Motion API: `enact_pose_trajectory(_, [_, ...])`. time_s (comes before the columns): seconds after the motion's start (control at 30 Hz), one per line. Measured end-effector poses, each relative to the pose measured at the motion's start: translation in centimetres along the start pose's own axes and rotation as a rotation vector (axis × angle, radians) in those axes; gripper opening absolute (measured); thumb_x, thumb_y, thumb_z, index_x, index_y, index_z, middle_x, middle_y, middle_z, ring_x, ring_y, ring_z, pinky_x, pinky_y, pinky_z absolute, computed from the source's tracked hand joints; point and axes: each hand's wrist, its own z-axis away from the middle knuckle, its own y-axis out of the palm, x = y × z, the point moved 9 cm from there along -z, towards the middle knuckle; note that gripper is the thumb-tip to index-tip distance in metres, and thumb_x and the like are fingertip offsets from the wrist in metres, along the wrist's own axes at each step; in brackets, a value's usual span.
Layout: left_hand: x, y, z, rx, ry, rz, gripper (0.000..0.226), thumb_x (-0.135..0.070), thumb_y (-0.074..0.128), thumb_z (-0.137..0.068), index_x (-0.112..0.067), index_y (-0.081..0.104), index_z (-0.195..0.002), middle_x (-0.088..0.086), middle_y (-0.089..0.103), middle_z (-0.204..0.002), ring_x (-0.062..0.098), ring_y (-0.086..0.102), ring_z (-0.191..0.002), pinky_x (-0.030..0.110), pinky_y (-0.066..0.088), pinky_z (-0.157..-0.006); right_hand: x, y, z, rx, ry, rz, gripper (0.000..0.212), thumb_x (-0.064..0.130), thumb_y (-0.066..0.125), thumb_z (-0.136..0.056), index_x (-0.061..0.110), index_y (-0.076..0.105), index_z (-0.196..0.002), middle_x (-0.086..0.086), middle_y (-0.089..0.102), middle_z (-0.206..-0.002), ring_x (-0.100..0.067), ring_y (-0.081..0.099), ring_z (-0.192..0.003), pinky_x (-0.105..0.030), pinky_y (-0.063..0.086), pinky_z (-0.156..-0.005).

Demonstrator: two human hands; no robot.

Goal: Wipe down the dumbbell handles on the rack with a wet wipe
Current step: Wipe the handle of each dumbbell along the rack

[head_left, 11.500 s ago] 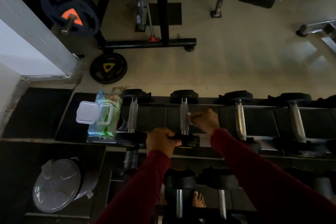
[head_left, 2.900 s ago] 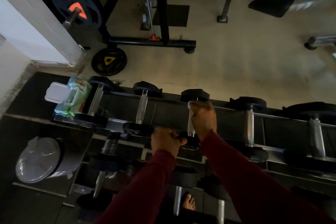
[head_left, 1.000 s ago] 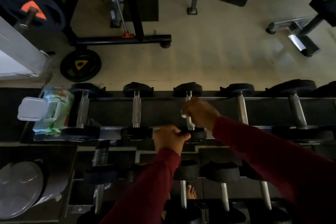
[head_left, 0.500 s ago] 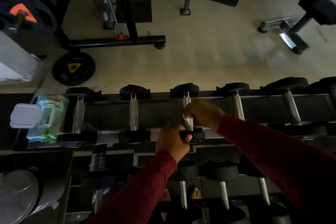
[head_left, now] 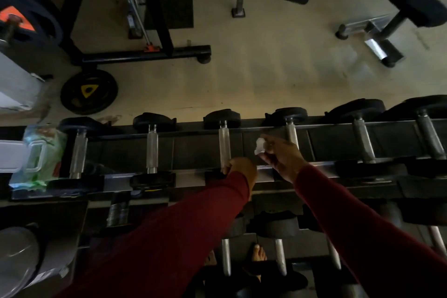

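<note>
The rack (head_left: 266,172) runs across the view, its top tier carrying 6 dumbbells lying front to back, black heads at each end and bare metal handles between.

The left hand (head_left: 242,170) grips the near end of the 3rd handle (head_left: 224,144), fingers curled round it just above the near head. The rest of that handle is bare and in plain sight.

The right hand (head_left: 281,156) holds a crumpled white wipe (head_left: 260,149), pinched between curled fingers and thumb. It sits in the gap between the 3rd handle and the 4th handle (head_left: 291,134), close beside the 4th; whether the wipe touches either one cannot be told. The hand hides the near part of the 4th handle. Both arms are in dark red sleeves (head_left: 362,230).

At the left end of the top tier lies a green wipe pack (head_left: 46,152) with its white lid (head_left: 12,156) flipped open, just beside the 1st dumbbell (head_left: 78,150). The 2nd handle (head_left: 152,147) lies between the 1st and 3rd.

A lower tier holds more dumbbells, and bare toes (head_left: 258,253) show between them. A grey bin (head_left: 21,259) sits at lower left. On the floor beyond the rack lies a weight plate (head_left: 89,91) with a yellow mark, near a black bench frame (head_left: 145,54).
</note>
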Motion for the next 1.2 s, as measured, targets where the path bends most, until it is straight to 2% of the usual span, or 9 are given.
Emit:
enact_pose_trajectory(0.1, [0.3, -0.3, 1.0, -0.116, 0.101, 0.082, 0.042, -0.023, 0.073, -0.087, -0.007, 0.058, -0.123, 0.012, 0.063, -0.117, 0.028, 0.064, -0.105, 0.038, 0.053, -0.086, -0.2, -0.5, -0.2, 0.014, 0.077, -0.117, 0.028, -0.002, 0.052, -0.095, 0.012, 0.067, -0.114, -0.013, 0.065, -0.117, -0.026, 0.066, -0.107, -0.031, 0.059, -0.084])
enact_pose_trajectory(0.2, [2.3, 1.4, 2.8, -0.224, 0.118, 0.2, 0.059, -0.04, 0.07, -0.088, -0.01, 0.047, -0.132, 0.01, 0.059, -0.119, 0.026, 0.064, -0.097, 0.037, 0.051, -0.077, -0.4, 0.0, -0.5, 0.074, 0.142, -0.194, 0.032, -0.005, 0.058, -0.09, 0.009, 0.064, -0.119, -0.014, 0.067, -0.118, -0.026, 0.067, -0.107, -0.031, 0.058, -0.082])
enact_pose_trajectory(0.33, [3.4, 2.4, 3.7, -0.339, 0.096, 0.272, 0.067, -0.062, 0.044, -0.095, -0.011, 0.044, -0.139, 0.01, 0.041, -0.14, 0.027, 0.059, -0.108, 0.043, 0.056, -0.085, -0.6, 1.7, -1.2, 0.162, 0.108, -0.02, 0.043, -0.002, 0.072, -0.082, 0.009, 0.064, -0.123, -0.014, 0.069, -0.12, -0.019, 0.07, -0.104, -0.03, 0.059, -0.079])
enact_pose_trajectory(0.53, [3.8, 3.8, 4.3, -0.458, -0.033, 0.351, 0.069, -0.067, 0.042, -0.094, -0.013, 0.044, -0.138, 0.007, 0.038, -0.143, 0.025, 0.056, -0.113, 0.038, 0.055, -0.085, 0.4, 2.9, -2.5, 0.007, -0.048, 0.324, 0.035, 0.019, 0.082, -0.075, 0.019, 0.067, -0.106, -0.001, 0.069, -0.109, -0.018, 0.065, -0.104, -0.041, 0.052, -0.098])
enact_pose_trajectory(0.67, [4.8, 5.1, 5.4, -0.551, -0.106, 0.527, 0.061, -0.063, 0.055, -0.089, -0.022, 0.048, -0.133, 0.0, 0.043, -0.135, 0.021, 0.055, -0.112, 0.038, 0.054, -0.086, 2.7, 5.8, -2.9, -0.066, -0.246, 0.636, 0.015, 0.026, 0.076, -0.084, 0.026, 0.061, -0.08, 0.008, 0.063, -0.09, -0.01, 0.059, -0.099, -0.032, 0.045, -0.101])
enact_pose_trajectory(0.77, [5.3, 5.6, 5.9, -0.563, -0.137, 0.737, 0.062, -0.056, 0.067, -0.084, -0.027, 0.049, -0.136, -0.005, 0.043, -0.137, 0.018, 0.05, -0.12, 0.036, 0.048, -0.098, 3.6, 8.6, -3.4, -0.021, -0.382, 0.798, 0.024, 0.029, 0.069, -0.091, 0.029, 0.063, -0.068, 0.013, 0.065, -0.076, 0.002, 0.059, -0.08, -0.027, 0.045, -0.1])
enact_pose_trajectory(1.0, [7.5, 7.9, 9.2, -0.591, -0.317, 1.367, 0.053, -0.028, 0.084, -0.075, -0.031, 0.065, -0.124, -0.013, 0.062, -0.126, -0.005, 0.054, -0.111, 0.014, 0.041, -0.099, 1.8, 9.1, -4.4, -0.066, -0.381, 1.106, 0.013, 0.034, 0.075, -0.085, 0.023, 0.069, -0.084, 0.003, 0.071, -0.087, -0.001, 0.062, -0.073, -0.015, 0.048, -0.065])
enact_pose_trajectory(1.07, [8.0, 8.6, 9.7, -0.583, -0.362, 1.445, 0.05, -0.019, 0.083, -0.077, -0.026, 0.067, -0.123, -0.011, 0.064, -0.125, -0.009, 0.054, -0.107, 0.008, 0.039, -0.096, -0.4, 7.8, -3.7, -0.022, -0.29, 1.114, 0.014, 0.031, 0.075, -0.085, 0.019, 0.07, -0.091, 0.003, 0.07, -0.089, -0.004, 0.066, -0.078, -0.02, 0.055, -0.071])
enact_pose_trajectory(1.2, [8.1, 8.9, 9.5, -0.511, -0.405, 1.495, 0.047, -0.017, 0.082, -0.076, -0.023, 0.068, -0.12, -0.007, 0.066, -0.122, 0.001, 0.059, -0.106, 0.023, 0.048, -0.098, -2.5, 6.8, -1.5, 0.081, -0.25, 1.108, 0.002, 0.023, 0.071, -0.089, 0.024, 0.07, -0.088, 0.011, 0.065, -0.089, 0.0, 0.062, -0.081, -0.019, 0.052, -0.079])
